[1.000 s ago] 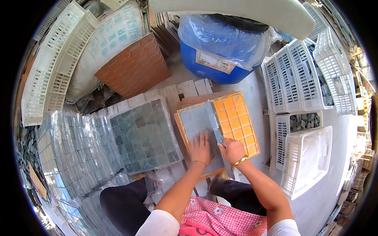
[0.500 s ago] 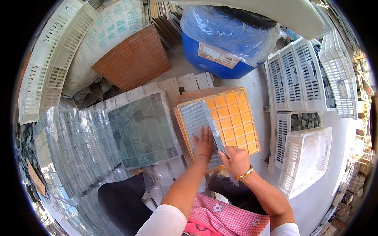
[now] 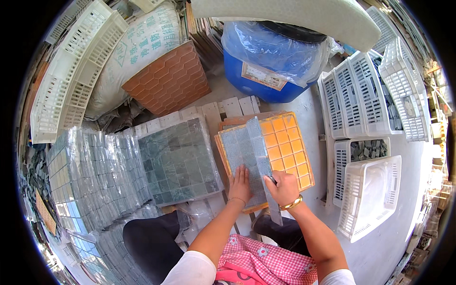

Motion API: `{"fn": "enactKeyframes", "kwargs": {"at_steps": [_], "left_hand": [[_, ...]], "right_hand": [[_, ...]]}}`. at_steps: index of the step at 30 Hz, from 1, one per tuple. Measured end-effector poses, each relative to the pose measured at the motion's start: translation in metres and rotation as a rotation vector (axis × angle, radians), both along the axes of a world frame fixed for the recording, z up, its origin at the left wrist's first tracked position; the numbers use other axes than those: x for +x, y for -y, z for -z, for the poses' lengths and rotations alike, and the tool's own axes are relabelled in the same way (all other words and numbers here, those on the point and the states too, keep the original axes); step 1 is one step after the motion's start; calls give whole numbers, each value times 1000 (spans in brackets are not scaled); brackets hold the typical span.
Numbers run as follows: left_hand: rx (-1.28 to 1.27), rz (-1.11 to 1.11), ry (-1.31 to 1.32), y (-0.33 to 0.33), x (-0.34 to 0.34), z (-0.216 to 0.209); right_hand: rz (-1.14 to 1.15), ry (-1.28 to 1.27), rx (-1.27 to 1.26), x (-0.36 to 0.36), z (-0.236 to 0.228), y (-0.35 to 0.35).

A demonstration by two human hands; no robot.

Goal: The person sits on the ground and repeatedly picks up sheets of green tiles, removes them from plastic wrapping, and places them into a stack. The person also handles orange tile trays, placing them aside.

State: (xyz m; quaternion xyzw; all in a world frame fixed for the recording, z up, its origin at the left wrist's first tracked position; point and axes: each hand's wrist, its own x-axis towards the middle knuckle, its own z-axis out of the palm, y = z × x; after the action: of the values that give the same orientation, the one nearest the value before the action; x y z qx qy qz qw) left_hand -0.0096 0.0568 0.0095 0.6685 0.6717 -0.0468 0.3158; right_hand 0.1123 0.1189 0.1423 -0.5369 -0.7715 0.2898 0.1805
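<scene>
An orange grid tray lies on a low wooden pallet in front of me. A grey mesh sheet covers its left half. My left hand presses flat on the near end of the mesh, fingers together. My right hand, with a gold bangle on the wrist, is closed on a small dark tool at the mesh's right edge. There a long grey strip runs from the far side of the tray back toward me. What kind of tool it is I cannot tell.
A green mosaic sheet lies left of the tray, beside plastic-wrapped stacks of sheets. Behind are a brown hexagon-tile sheet, a sack and a blue barrel. White crates stand at right, one holding grey pieces.
Both hands stay on the near end of the mesh. My right hand has shifted slightly along the strip; the view has tipped a little.
</scene>
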Motion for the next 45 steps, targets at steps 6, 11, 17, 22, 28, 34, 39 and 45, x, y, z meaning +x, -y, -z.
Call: {"fn": "enactKeyframes", "kwargs": {"at_steps": [6, 11, 17, 22, 28, 34, 39, 45], "left_hand": [[35, -90, -116, 11, 14, 38], [-27, -61, -91, 10, 16, 24], [50, -54, -88, 14, 9, 34], [-350, -248, 646, -43, -51, -31], [-454, -1030, 1027, -48, -45, -107], [-274, -1162, 907, -40, -58, -52], [-217, -1182, 1045, -32, -68, -41], [-219, -1134, 961, -27, -60, -66]], "right_hand": [[-50, 25, 78, -12, 4, 16], [-60, 76, 67, -14, -2, 22], [-61, 90, 114, -26, -2, 24], [-96, 131, 166, -41, 19, 27], [-103, 185, 56, -54, 28, 33], [-171, 50, -487, -21, 39, -10], [385, 369, -131, 45, 129, -33], [331, 415, 19, 14, 163, -15]]}}
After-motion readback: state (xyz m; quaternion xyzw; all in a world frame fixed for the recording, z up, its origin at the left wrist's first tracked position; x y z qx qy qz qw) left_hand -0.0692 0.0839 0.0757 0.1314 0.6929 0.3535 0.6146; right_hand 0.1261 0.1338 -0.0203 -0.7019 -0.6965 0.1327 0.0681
